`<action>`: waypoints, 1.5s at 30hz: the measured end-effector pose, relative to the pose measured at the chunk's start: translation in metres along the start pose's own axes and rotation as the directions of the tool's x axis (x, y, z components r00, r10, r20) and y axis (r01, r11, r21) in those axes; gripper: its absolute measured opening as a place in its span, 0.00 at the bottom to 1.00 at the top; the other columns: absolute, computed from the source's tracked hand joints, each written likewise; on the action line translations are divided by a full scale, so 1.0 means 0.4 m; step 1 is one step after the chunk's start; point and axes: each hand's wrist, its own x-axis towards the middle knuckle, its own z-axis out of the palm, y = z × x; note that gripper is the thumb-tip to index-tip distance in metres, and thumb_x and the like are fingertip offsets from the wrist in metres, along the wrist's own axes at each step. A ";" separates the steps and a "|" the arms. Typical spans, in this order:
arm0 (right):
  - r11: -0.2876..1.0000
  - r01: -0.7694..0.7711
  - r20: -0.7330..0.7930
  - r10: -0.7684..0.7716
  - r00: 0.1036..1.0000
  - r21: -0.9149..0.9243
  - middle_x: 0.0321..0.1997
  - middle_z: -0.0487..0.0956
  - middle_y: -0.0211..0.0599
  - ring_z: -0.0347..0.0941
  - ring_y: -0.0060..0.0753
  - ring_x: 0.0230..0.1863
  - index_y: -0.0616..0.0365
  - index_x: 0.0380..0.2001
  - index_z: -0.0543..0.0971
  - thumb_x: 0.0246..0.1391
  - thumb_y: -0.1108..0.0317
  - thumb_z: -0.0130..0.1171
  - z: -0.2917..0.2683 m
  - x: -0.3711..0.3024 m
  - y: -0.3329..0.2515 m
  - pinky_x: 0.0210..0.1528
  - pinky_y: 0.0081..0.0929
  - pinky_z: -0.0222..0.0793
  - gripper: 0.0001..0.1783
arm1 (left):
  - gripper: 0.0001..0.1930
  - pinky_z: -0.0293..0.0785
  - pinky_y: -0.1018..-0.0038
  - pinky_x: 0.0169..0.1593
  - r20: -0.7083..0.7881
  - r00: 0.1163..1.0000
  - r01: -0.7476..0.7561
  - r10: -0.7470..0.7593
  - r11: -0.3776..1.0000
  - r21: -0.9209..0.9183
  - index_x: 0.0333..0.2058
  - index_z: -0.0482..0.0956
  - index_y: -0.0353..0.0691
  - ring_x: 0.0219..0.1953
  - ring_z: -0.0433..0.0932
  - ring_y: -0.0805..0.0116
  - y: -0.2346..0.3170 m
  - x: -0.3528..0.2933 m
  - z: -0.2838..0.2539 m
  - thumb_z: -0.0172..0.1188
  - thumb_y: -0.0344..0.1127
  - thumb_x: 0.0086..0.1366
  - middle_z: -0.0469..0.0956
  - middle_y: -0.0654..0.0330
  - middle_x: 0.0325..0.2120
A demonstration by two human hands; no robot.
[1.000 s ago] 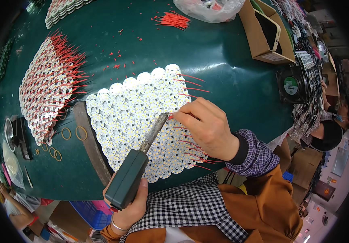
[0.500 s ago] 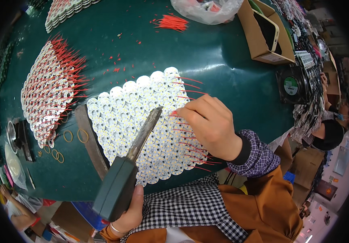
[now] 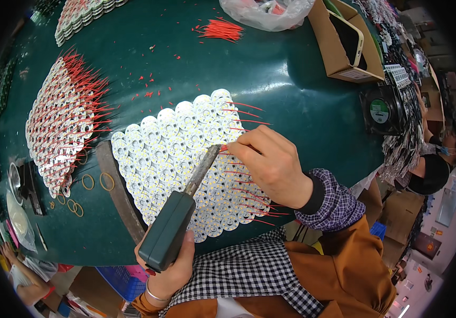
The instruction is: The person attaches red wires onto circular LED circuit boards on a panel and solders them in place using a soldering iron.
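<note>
My left hand [image 3: 177, 265] is wrapped round the dark green handle of a soldering iron [image 3: 171, 228]. Its metal tip reaches up to the right, close to the fingertips of my right hand [image 3: 270, 164]. Those fingertips pinch the end of a short red wire [image 3: 224, 150] over the right part of the sheet of overlapping round white LED boards [image 3: 177, 164]. Along the sheet's right edge, several red wires [image 3: 246, 112] stick out to the right. Whether the tip touches the board or only the wire I cannot tell.
A dark bar [image 3: 119, 191] lies along the sheet's left side. Farther left is a stack of wired boards [image 3: 58, 122], with rubber bands [image 3: 106, 181] near it. Loose red wires [image 3: 221, 30], a plastic bag [image 3: 270, 13], a cardboard box [image 3: 358, 74] and a fan [image 3: 380, 111] lie beyond.
The soldering iron and my left hand have moved right, bringing the tip next to my right fingertips. My right hand has shifted only slightly, still pinching the red wire.
</note>
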 end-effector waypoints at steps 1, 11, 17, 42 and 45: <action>1.000 0.000 0.000 0.000 1.000 0.001 0.31 0.76 0.36 0.74 0.34 0.29 0.63 0.35 0.81 0.40 0.80 0.64 0.000 0.002 -0.001 0.29 0.28 0.71 0.14 | 0.17 0.75 0.79 0.35 -0.003 0.998 0.068 -0.068 0.997 -0.044 0.51 0.79 0.31 0.36 0.77 0.76 0.004 0.000 0.001 0.66 0.23 0.62 0.81 0.59 0.41; 1.000 -0.011 0.014 0.011 1.000 -0.002 0.31 0.76 0.35 0.73 0.34 0.29 0.63 0.35 0.81 0.39 0.79 0.65 -0.006 0.013 -0.006 0.30 0.29 0.71 0.14 | 0.18 0.73 0.79 0.27 -0.148 0.984 0.081 -0.100 0.988 -0.129 0.50 0.77 0.31 0.26 0.75 0.75 0.000 -0.021 0.013 0.64 0.20 0.61 0.80 0.56 0.39; 0.998 0.016 0.014 -0.015 1.000 -0.065 0.30 0.76 0.31 0.73 0.32 0.29 0.59 0.34 0.82 0.40 0.77 0.65 -0.034 0.043 -0.019 0.29 0.29 0.67 0.13 | 0.26 0.68 0.79 0.22 -0.168 0.983 -0.096 0.072 0.986 -0.137 0.57 0.71 0.31 0.22 0.73 0.74 -0.001 -0.017 -0.027 0.58 0.13 0.58 0.78 0.49 0.47; 0.999 0.017 0.036 -0.016 0.999 -0.032 0.29 0.76 0.30 0.75 0.30 0.29 0.58 0.34 0.83 0.44 0.75 0.64 0.007 0.064 0.013 0.30 0.27 0.70 0.10 | 0.16 0.75 0.78 0.38 -0.027 1.000 0.014 -0.013 1.000 0.018 0.48 0.79 0.31 0.36 0.77 0.76 0.015 0.039 -0.016 0.67 0.22 0.61 0.80 0.60 0.38; 0.999 0.019 0.029 -0.018 0.999 -0.032 0.29 0.76 0.30 0.75 0.30 0.29 0.58 0.34 0.83 0.44 0.74 0.64 0.007 0.065 0.012 0.30 0.27 0.70 0.10 | 0.16 0.75 0.78 0.34 -0.026 0.997 -0.072 0.074 0.995 0.066 0.47 0.78 0.31 0.32 0.77 0.76 0.014 0.036 -0.014 0.66 0.20 0.60 0.80 0.60 0.37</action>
